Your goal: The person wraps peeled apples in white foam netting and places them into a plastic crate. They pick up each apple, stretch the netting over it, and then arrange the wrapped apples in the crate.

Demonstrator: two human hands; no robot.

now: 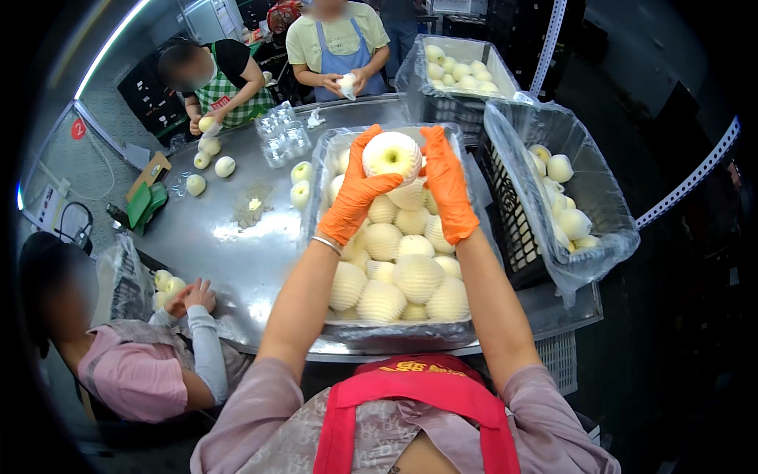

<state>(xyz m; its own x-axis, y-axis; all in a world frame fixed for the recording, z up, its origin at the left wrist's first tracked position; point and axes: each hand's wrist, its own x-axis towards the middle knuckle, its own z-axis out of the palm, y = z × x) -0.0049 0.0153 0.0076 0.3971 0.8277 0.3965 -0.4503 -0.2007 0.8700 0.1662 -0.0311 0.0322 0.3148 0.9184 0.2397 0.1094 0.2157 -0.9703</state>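
Over the far half of the lined crate (399, 329), a pale foam-netted fruit (377, 150) is held up above the other netted fruits (381, 241) lying in that crate. The left hand (355, 193), in an orange glove, has it between thumb and fingers: the thumb lies across the lower side that faces the crate's near rim, and the fingers wrap the side toward the crate's left rim. The right hand (448, 186), gloved alike, stands close against the opposite flank with its fingers bent inward, though whether they press on it I cannot tell. To handle it well, I would spread the load over the finger pads and let the net (371, 165) cushion the skin, since a hard thumb could bruise the flesh or drag the mesh out of place; both hands should move together, low over the crate, so that a slip would mean only a short drop. As for its pose, the yellow-green dimple (393, 157) faces upward, tipped toward the crate's near rim (stem end or blossom end, it is too small to say), and the net's rim rings it fairly evenly. The body looks nearly round, so no long axis stands out; its core line, judged from the dimple, runs from that tipped upper face down and away toward the crate's far rim.
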